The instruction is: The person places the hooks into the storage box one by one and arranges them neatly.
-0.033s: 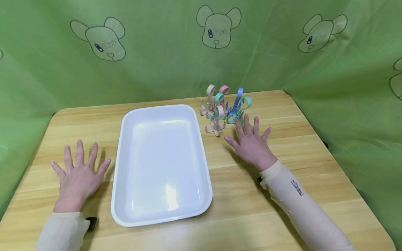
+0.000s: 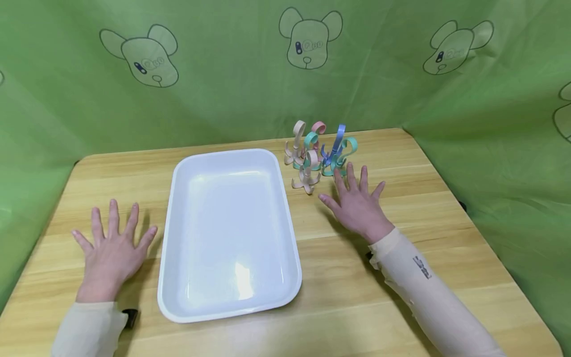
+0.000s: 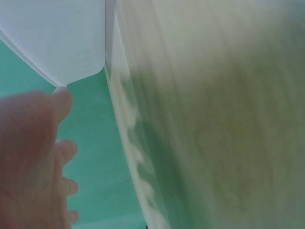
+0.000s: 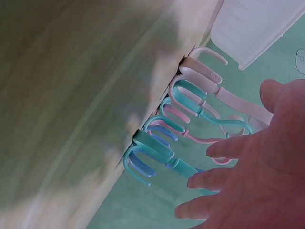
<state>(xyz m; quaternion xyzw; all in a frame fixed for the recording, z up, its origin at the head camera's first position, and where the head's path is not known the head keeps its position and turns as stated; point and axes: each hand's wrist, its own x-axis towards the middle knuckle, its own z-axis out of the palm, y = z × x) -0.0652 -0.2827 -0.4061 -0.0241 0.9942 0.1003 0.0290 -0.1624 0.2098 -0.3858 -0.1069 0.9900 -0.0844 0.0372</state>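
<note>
My left hand (image 2: pixel 110 258) hovers over the tabletop left of the white tray (image 2: pixel 227 233), fingers spread and straight, holding nothing. My right hand (image 2: pixel 359 210) is also spread and empty, its fingertips close to a cluster of plastic multi-pronged hanging hooks. Nearest to these fingers is a teal hook (image 2: pixel 340 162), with a blue hook (image 2: pixel 333 148) behind it. Left of them stand a front pale pink hook (image 2: pixel 307 179), another teal hook (image 2: pixel 310 138), a back pale pink hook (image 2: pixel 296 141) and a darker pink hook (image 2: pixel 318 127). All rest on their prongs, curved ends up.
The tray lies on the wooden table (image 2: pixel 348 302) between the hands, its upper right corner near the hooks. A green cloth (image 2: pixel 232 74) with printed mouse heads hangs behind the table and along both sides. Dark bands (image 2: pixel 130 317) show by the sleeves.
</note>
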